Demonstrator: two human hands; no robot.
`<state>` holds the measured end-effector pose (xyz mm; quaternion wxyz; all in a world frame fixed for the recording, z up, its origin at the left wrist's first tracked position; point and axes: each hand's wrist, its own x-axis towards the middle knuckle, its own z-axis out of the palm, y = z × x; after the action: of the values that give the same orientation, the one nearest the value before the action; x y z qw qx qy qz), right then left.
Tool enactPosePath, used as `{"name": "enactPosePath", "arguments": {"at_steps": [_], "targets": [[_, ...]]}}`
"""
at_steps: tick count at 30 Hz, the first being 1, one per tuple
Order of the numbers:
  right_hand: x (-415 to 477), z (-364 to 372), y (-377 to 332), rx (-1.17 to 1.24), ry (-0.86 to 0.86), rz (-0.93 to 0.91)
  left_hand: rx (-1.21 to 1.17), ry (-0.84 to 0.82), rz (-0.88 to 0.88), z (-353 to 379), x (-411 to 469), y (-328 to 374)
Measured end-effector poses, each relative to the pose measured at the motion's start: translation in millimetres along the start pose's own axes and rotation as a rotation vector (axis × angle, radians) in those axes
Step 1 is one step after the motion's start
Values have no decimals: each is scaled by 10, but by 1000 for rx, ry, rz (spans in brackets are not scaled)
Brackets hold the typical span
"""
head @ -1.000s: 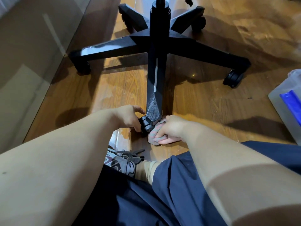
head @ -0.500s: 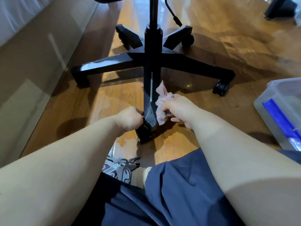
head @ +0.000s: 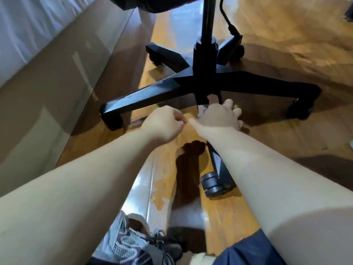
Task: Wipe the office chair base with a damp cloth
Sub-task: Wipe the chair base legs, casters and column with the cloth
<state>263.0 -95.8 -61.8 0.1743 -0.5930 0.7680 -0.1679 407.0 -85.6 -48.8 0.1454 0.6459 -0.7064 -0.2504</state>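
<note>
The person wears navy shorts (head: 248, 249), cream sock (head: 198, 259), patterned sneaker (head: 129, 243).

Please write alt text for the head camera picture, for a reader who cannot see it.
A person's right hand lies spread on the near leg of a black office chair base, close to its centre column. The left hand is curled beside it. No cloth is visible.

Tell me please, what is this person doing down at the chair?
A person down on the wooden floor is working on the black chair base. The right hand rests on the near leg close to the centre column; the cloth is hidden under it. The left hand hovers curled beside the right wrist, holding nothing visible.
</note>
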Motion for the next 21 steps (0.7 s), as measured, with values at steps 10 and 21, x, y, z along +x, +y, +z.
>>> {"name": "enactPosePath", "arguments": {"at_steps": [10,21], "targets": [[109,158,201,-101,204,-140,433,311,-286,-610,895,-871],[562,-193,589,-342,120,-233,394,46,-300,-531,939,-804]]}}
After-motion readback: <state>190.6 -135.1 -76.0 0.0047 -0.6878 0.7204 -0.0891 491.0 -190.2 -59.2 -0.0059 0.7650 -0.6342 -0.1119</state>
